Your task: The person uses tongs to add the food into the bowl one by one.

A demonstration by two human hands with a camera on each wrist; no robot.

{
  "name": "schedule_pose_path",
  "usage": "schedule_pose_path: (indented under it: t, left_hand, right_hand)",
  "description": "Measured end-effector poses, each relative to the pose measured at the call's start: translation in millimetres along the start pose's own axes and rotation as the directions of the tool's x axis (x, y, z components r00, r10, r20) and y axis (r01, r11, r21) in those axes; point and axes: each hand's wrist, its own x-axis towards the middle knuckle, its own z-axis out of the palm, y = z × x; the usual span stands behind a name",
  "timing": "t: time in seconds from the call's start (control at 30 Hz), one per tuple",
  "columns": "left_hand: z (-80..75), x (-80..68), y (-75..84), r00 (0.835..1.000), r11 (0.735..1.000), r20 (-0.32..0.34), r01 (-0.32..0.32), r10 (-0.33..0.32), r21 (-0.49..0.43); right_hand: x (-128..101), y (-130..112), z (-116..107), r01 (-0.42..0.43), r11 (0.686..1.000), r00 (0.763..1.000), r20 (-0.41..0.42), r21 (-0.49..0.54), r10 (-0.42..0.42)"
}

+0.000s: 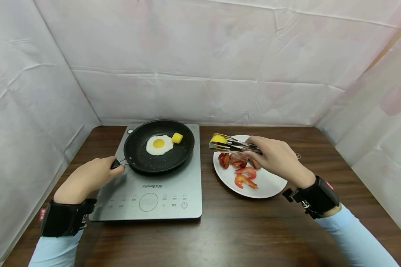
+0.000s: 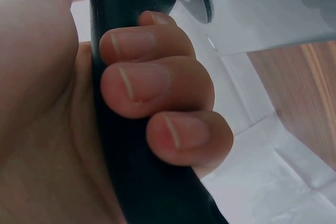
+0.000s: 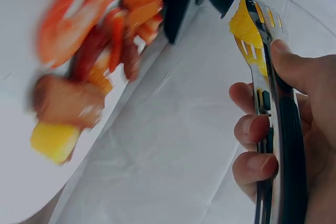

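My left hand grips the black handle of a frying pan, its fingers curled round it in the left wrist view. In the pan lie a fried egg and, at its right edge, a yellow chunk. My right hand holds metal tongs with dark grips. Between the fork-like tips of the tongs is a piece of corn, over the left rim of a white plate in the head view.
The pan is on a grey induction cooker, at the left of a brown wooden table. Shrimp, browned meat pieces and a yellow chunk lie on the plate. White sheeting hangs behind and on both sides.
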Motion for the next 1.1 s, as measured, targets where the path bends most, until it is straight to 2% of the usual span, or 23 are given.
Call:
schedule_pose_path:
  t: [0.2, 0.43, 0.73, 1.1]
  left_hand:
    - [0.2, 0.0, 1.2, 1.000, 1.000, 0.003, 0.003, -0.003, 0.005]
    - [-0.7, 2.6, 4.6, 1.000, 1.000, 0.020, 0.024, -0.024, 0.007]
    - [-2.3, 1.6, 6.7, 1.000, 1.000, 0.021, 0.015, -0.015, 0.007]
    - [-2.2, 2.6, 4.9, 1.000, 1.000, 0.002, 0.018, -0.018, 0.003]
  right_hand:
    - [22.0, -16.7, 7.4, -0.031, 0.999, 0.999, 0.009, 0.005, 0.031]
    - [46.1, -38.0, 15.9, -0.031, 0.999, 0.999, 0.021, 0.035, 0.030]
    - [69.6, -74.7, 32.5, -0.021, 0.999, 0.999, 0.046, 0.029, 0.020]
    - [92.6, -125.5, 46.4, 0.066, 0.998, 0.997, 0.035, -0.023, -0.065]
